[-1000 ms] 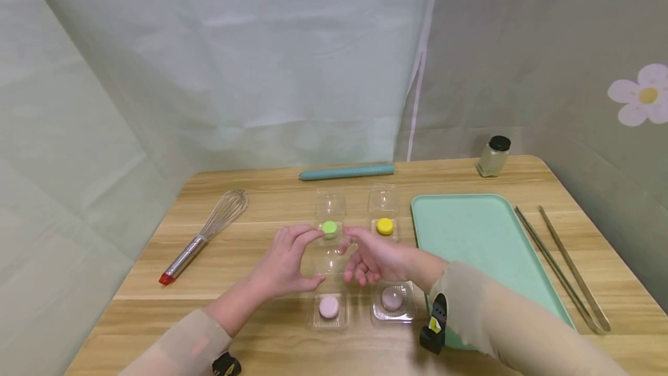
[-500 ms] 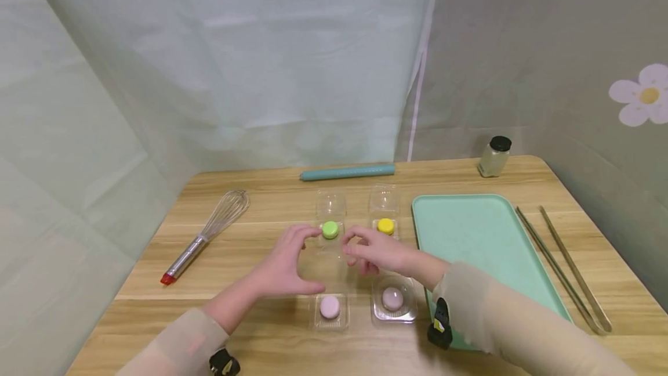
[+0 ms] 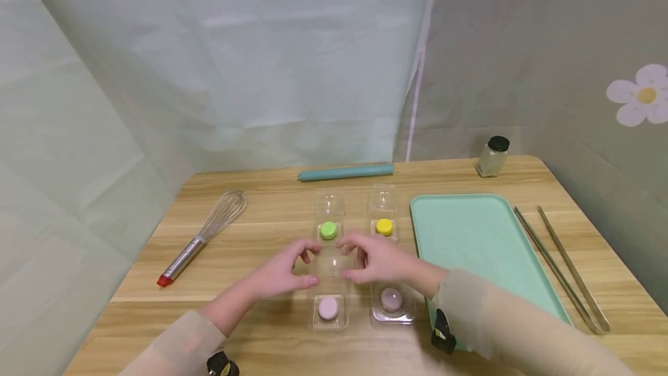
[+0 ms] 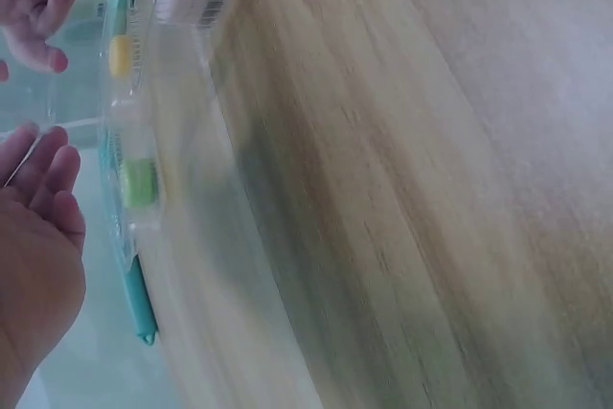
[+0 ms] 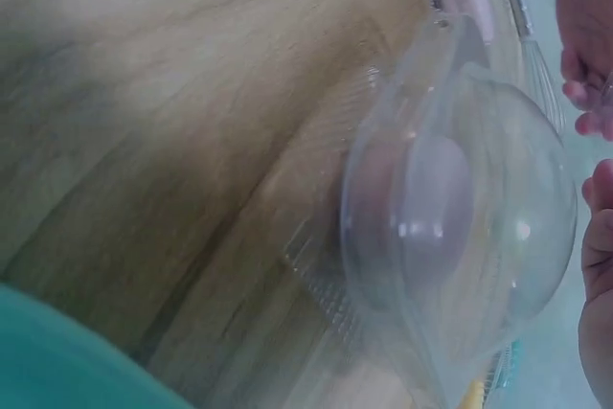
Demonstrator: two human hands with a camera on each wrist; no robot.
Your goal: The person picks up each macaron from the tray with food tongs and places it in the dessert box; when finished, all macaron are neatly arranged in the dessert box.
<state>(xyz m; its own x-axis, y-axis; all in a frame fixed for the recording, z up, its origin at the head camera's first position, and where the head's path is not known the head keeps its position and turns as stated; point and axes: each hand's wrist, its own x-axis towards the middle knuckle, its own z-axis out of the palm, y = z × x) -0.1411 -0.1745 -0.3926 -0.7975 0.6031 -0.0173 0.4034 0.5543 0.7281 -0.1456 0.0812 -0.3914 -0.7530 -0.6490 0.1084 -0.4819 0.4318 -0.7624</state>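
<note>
My left hand [image 3: 279, 271] and right hand [image 3: 386, 261] face each other with bent fingers, thumbs apart from fingertips. Between them stands a clear domed lid [image 3: 334, 264], their fingertips right at its sides. Below the lid a pink macaron [image 3: 328, 308] sits in its clear plastic base. To the right, a pale purple macaron [image 3: 391, 299] lies under a clear dome, seen large as a macaron [image 5: 436, 213] in the right wrist view. Behind the hands, a green macaron [image 3: 328, 230] and a yellow macaron [image 3: 384, 227] sit in boxes with raised lids.
A mint tray [image 3: 469, 237] lies at right, with metal tongs [image 3: 563, 271] beyond it. A whisk [image 3: 209, 234] with a red end is at left. At the back lie a teal stick-shaped tool [image 3: 345, 173] and a jar [image 3: 493, 157] with a black cap.
My left hand has drawn back toward me, its fingertips now lower beside the clear lid. The right thumb and forefinger, close together half a second ago, have spread apart. The macarons stay put.
</note>
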